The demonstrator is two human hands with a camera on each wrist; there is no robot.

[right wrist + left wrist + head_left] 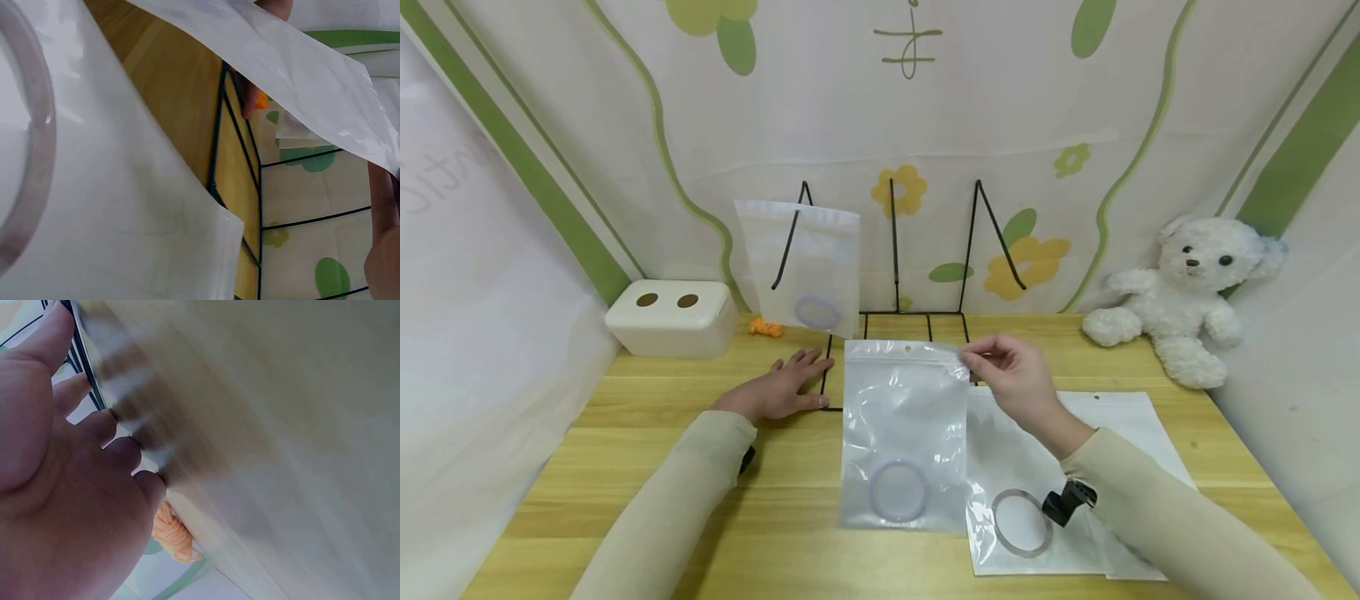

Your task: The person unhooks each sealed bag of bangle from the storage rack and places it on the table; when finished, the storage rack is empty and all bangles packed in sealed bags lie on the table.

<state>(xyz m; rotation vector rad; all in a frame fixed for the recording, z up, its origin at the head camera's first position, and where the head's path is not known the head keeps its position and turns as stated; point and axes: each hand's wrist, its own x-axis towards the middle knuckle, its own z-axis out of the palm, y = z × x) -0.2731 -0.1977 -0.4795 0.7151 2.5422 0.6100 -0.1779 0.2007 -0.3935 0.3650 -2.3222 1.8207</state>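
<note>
My right hand [1022, 383] pinches the top right corner of a clear-fronted zip bag [906, 417], which hangs upright in front of a black wire rack [895, 250]. Low inside that bag is a pale purple ring [898, 520]. Palm down, my left hand [786, 387] lies on the table with its fingers spread, the tips at the left side of the rack's base. Its fingertips show beside the black wires in the left wrist view. Another zip bag [760, 258] with a purple ring stands in the rack's left slot.
More zip bags [1097, 417] lie on the wooden table [775, 517] at right, one with a brownish ring [1018, 492]. A white box [673, 333] with two holes and an orange yarn bundle [766, 327] are at left. A white teddy bear [1187, 308] sits at back right.
</note>
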